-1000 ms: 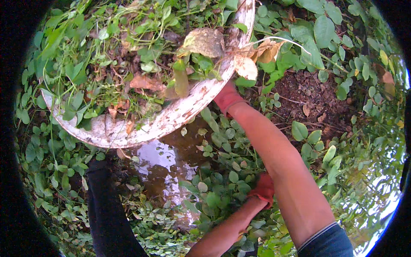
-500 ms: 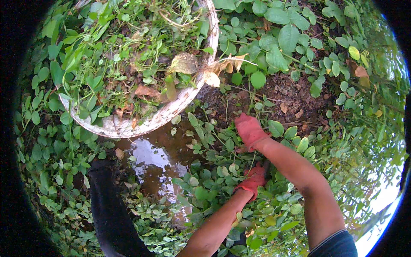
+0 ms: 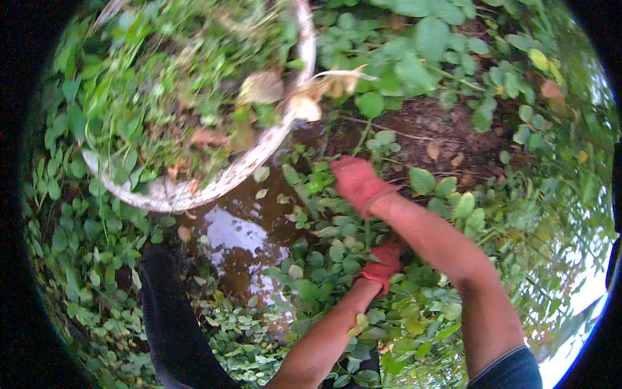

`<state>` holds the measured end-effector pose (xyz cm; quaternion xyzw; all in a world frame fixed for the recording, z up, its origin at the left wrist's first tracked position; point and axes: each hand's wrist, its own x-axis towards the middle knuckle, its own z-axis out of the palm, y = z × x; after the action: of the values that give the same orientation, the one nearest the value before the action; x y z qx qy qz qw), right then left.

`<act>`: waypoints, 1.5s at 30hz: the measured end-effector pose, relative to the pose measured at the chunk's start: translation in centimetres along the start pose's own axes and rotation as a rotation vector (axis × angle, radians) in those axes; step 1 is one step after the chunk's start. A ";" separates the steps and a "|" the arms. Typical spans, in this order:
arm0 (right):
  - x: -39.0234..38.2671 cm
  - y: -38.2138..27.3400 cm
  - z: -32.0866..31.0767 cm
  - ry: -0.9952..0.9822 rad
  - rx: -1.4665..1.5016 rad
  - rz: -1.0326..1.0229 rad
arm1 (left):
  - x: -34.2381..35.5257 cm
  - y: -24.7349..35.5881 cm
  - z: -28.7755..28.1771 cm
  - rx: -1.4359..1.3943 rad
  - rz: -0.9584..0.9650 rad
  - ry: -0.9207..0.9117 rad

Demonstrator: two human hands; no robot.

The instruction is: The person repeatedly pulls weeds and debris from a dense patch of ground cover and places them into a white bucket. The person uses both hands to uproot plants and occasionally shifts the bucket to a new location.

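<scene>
- The basin (image 3: 308, 45), white-rimmed with brown stains, was heaped with pulled-looking greenery (image 3: 162, 97) and dead leaves; it stood ahead of the person and to the left of both hands.
- The right hand (image 3: 359, 185), in a red glove, had been at the basin's rim a second earlier; it was now clear of it, to the right of the basin and nearer the person.
- Since the half-second-old view, that hand had edged back a little toward the basin, over the low leafy plants (image 3: 337, 249). Its fingers looked bunched, but blur left it impossible to tell whether they gripped a stem.
- The left hand (image 3: 382, 262), also red-gloved, was farther from the basin and closer to the person, sunk among the same plants. Leaves hid its fingers, so their hold could not be told.
- Both hands were therefore at the growing plants, seemingly a shift from handling the basin to working in the foliage.
- The basin's contents looked much the same as before, with the dried leaf cluster (image 3: 334, 81) hanging over its right rim.
- The muddy puddle (image 3: 236, 230) lay just nearer the person than the basin; the bare soil (image 3: 427, 139) lay to the basin's right.
</scene>
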<state>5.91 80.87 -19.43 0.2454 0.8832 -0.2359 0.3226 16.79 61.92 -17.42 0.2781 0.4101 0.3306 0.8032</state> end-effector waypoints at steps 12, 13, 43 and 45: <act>-7.3 7.1 -9.9 0.155 -0.137 0.421 | -0.5 9.2 -5.0 0.389 -0.310 -0.195; -8.6 9.7 -9.4 0.198 -0.360 0.394 | -0.5 8.8 -4.4 0.399 -0.178 -0.126; -9.6 -11.4 -30.5 0.741 0.894 0.176 | -10.4 17.3 -12.5 0.310 -0.266 0.264; -9.0 -16.2 -33.7 0.838 0.953 0.230 | -12.1 17.4 -13.7 0.201 -0.186 0.316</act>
<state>-12.80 85.29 13.86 0.5261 0.7007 -0.4505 -0.1711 -5.39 66.07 -6.19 0.2626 0.5859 0.2518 0.7242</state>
